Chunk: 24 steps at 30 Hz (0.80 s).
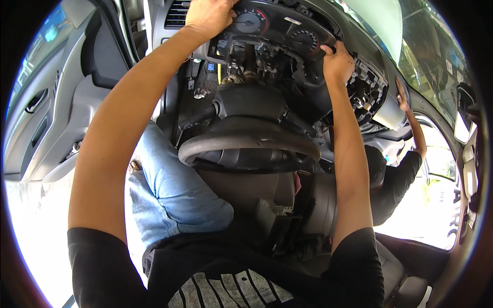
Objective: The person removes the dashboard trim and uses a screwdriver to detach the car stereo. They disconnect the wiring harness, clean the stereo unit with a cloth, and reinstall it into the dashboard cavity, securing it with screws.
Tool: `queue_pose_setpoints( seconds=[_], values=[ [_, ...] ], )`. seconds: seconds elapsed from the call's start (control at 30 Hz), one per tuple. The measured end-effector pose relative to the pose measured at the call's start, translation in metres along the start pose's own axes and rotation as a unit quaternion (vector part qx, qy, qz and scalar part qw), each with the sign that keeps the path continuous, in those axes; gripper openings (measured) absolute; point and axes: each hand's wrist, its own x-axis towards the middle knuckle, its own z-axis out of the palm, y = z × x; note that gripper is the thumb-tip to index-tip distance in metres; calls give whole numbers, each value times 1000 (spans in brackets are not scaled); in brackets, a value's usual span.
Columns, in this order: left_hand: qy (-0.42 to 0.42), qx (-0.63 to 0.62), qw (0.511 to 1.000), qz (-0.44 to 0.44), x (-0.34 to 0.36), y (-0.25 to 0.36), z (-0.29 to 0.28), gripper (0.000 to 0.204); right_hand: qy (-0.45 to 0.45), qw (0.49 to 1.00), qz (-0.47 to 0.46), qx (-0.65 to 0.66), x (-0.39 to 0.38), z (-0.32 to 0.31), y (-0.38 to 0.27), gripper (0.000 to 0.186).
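Note:
An instrument cluster (277, 32) with two round dials sits in the opened dashboard, tilted in the picture. At its upper left end my left hand (211, 16) is closed on the edge, its fingertips partly hidden. My right hand (339, 63) grips the right end, with the thumb on the dial side and the other fingers mostly behind the rim. Below the cluster, the steering column (249, 64) and wiring lie bare. The steering wheel (251, 141) is between my forearms, close to my lap.
The centre dash opening (365, 95) shows exposed brackets and wires. On the passenger side, another person in a dark shirt (398, 185) leans in, a hand (403, 96) on the dashboard. The driver's door (61, 102) hangs open at left; the windshield (421, 46) is at right.

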Motion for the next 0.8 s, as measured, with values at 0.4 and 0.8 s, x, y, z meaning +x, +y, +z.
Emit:
queue_pose_setpoints(
  seconds=[0.4, 0.8],
  values=[
    [-19, 82, 996, -27, -4, 2, 6, 16, 83, 997, -5, -5, -10, 1, -8, 36],
    [-70, 92, 993, -31, -7, -6, 5, 32, -155, 985, -29, 74, -33, -24, -39, 41]
  ],
)
